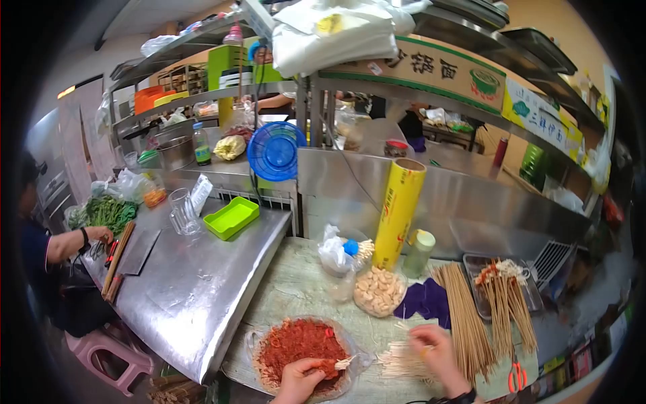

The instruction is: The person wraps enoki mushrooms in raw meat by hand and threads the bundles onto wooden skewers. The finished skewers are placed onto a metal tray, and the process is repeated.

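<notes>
My left hand (301, 381) is closed over the right side of a plastic-lined bowl of red, seasoned minced-looking meat (296, 343). Between its fingertips is a small roll of red meat (328, 367) with white enoki mushroom (344, 363) sticking out at the right. My right hand (439, 350) is raised above a pile of thin, pale enoki strands (398, 362), its fingers pinched together. A few pale strands (402, 326) show at those fingertips. Behind the pile lies a dark purple cloth (425, 301).
Bamboo skewers (464, 316) lie right of the cloth. Loaded skewers (503, 283) rest on a metal tray (478, 299), with orange scissors (517, 377) in front. A tub of pale pieces (379, 293) and a yellow film roll (398, 215) stand behind. At left, another person's hand (99, 234) is near a cleaver (140, 252).
</notes>
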A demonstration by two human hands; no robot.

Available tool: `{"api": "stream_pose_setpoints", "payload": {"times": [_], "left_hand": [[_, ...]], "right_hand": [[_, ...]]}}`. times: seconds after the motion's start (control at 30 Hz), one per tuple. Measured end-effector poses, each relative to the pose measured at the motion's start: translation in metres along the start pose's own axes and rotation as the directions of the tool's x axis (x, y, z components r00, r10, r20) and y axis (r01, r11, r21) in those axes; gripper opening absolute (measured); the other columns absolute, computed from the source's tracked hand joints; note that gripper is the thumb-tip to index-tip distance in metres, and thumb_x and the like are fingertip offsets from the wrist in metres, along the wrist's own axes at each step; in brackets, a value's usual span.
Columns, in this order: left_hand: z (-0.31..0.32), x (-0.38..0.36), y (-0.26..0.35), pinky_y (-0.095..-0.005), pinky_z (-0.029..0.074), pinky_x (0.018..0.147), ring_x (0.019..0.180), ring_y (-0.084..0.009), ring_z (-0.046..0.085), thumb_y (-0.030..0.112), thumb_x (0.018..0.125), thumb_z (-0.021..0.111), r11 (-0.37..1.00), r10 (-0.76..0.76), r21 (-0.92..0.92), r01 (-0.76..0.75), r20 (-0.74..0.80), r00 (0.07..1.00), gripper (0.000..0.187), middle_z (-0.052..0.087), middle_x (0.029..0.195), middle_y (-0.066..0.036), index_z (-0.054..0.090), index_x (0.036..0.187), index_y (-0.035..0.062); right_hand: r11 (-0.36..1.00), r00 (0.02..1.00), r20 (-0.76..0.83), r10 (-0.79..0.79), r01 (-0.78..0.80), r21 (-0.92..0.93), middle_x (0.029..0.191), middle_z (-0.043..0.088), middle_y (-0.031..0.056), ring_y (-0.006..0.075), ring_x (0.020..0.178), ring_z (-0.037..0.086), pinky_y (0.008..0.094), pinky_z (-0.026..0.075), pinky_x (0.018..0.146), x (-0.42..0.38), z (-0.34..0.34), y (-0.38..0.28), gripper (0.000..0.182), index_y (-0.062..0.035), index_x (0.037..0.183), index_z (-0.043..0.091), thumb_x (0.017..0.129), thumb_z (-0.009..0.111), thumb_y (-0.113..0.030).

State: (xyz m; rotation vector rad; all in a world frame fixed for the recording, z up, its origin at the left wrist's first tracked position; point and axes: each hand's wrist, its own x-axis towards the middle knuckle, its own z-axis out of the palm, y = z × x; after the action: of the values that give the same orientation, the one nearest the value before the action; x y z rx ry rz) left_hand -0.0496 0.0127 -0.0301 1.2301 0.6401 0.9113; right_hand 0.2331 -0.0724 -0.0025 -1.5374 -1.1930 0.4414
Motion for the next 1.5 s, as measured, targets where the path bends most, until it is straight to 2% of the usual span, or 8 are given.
{"api": "stream_pose_setpoints", "payload": {"times": [0.2, 0.27, 0.37, 0.77, 0.87, 0.97, 1.03, 1.5], "left_hand": [[-0.004, 0.005, -0.018, -0.0244, 0.051, 0.071, 0.079, -0.0140, 0.063, -0.004, 0.080, 0.057, 0.977, 0.141, 0.173, -0.122, -0.103, 0.985, 0.017, 0.067, 0.086, -0.008, 0.065, 0.095, -0.0044], [-0.010, 0.005, -0.019, -0.0283, 0.051, 0.077, 0.087, -0.0176, 0.062, 0.001, 0.085, 0.053, 0.957, 0.156, 0.241, -0.161, 0.037, 0.987, 0.023, 0.065, 0.097, -0.011, 0.061, 0.106, -0.0037], [-0.009, 0.004, -0.008, -0.0232, 0.052, 0.074, 0.083, -0.0106, 0.062, 0.000, 0.079, 0.064, 0.959, 0.009, 0.284, 0.010, -0.067, 0.998, 0.021, 0.067, 0.094, -0.006, 0.064, 0.100, -0.0049], [-0.007, 0.005, -0.010, -0.0282, 0.054, 0.080, 0.087, -0.0196, 0.065, -0.009, 0.082, 0.055, 0.998, -0.063, 0.027, 0.064, -0.042, 0.997, 0.020, 0.066, 0.098, -0.014, 0.060, 0.102, -0.0105], [-0.007, 0.006, -0.008, -0.0286, 0.054, 0.080, 0.086, -0.0201, 0.065, -0.009, 0.082, 0.054, 0.997, -0.071, 0.018, 0.072, -0.031, 0.997, 0.021, 0.065, 0.097, -0.013, 0.061, 0.102, -0.0101], [-0.007, 0.006, -0.004, -0.0278, 0.053, 0.081, 0.087, -0.0190, 0.065, -0.008, 0.084, 0.053, 0.997, -0.073, 0.005, 0.074, -0.015, 0.997, 0.020, 0.066, 0.096, -0.012, 0.060, 0.103, -0.0099], [-0.007, 0.006, -0.004, -0.0290, 0.053, 0.082, 0.089, -0.0198, 0.065, -0.008, 0.085, 0.053, 0.990, -0.109, -0.089, 0.105, -0.036, 0.993, 0.021, 0.065, 0.097, -0.013, 0.059, 0.104, -0.0100], [-0.005, 0.011, 0.001, -0.0334, 0.055, 0.078, 0.087, -0.0236, 0.064, -0.006, 0.087, 0.046, 0.797, -0.231, -0.599, 0.069, -0.197, 0.953, 0.022, 0.061, 0.100, -0.012, 0.056, 0.107, -0.0056]], "right_hand": [[0.792, 0.977, -0.215, -0.017, -0.118, -0.599, 0.077, 0.065, 0.0161, 0.0266, 0.072, 0.065, 0.0311, 0.051, 0.065, 0.035, -0.114, 0.043, 0.022, 0.0035, 0.087, 0.066, 0.070, 0.073, -0.009], [0.430, 0.941, -0.224, 0.254, -0.317, -0.845, 0.077, 0.065, 0.0214, 0.0335, 0.077, 0.064, 0.0362, 0.051, 0.070, 0.038, -0.132, 0.059, 0.031, 0.0034, 0.084, 0.068, 0.063, 0.079, -0.018], [0.330, 0.876, -0.254, 0.411, -0.402, -0.854, 0.080, 0.065, 0.0226, 0.0334, 0.078, 0.064, 0.0377, 0.051, 0.072, 0.044, -0.138, 0.078, 0.032, 0.0025, 0.078, 0.069, 0.060, 0.081, -0.022], [0.579, 0.828, -0.297, 0.475, -0.548, -0.603, 0.059, 0.062, 0.0137, 0.0209, 0.051, 0.063, 0.0326, 0.050, 0.052, 0.041, -0.163, 0.101, 0.011, 0.0045, 0.068, 0.064, 0.075, 0.062, -0.003], [0.582, 0.941, -0.220, 0.256, -0.331, -0.743, 0.059, 0.061, 0.0110, 0.0194, 0.051, 0.060, 0.0308, 0.048, 0.049, 0.039, -0.172, 0.083, 0.013, 0.0044, 0.069, 0.063, 0.077, 0.061, -0.005], [0.809, 0.941, -0.240, 0.239, -0.330, -0.487, 0.059, 0.059, 0.0069, 0.0163, 0.050, 0.057, 0.0274, 0.047, 0.047, 0.040, -0.168, 0.027, 0.014, 0.0011, 0.071, 0.060, 0.081, 0.061, -0.009], [0.928, 0.917, -0.196, 0.348, -0.307, 0.211, 0.065, 0.062, 0.0069, 0.0125, 0.057, 0.060, 0.0232, 0.047, 0.051, 0.036, -0.150, -0.026, 0.010, -0.0018, 0.078, 0.060, 0.083, 0.063, -0.010], [0.762, 0.977, -0.041, 0.209, -0.136, 0.633, 0.085, 0.063, 0.0107, 0.0177, 0.070, 0.064, 0.0267, 0.052, 0.064, -0.045, 0.075, -0.058, 0.010, -0.0006, 0.095, 0.055, 0.089, 0.057, -0.008]]}}
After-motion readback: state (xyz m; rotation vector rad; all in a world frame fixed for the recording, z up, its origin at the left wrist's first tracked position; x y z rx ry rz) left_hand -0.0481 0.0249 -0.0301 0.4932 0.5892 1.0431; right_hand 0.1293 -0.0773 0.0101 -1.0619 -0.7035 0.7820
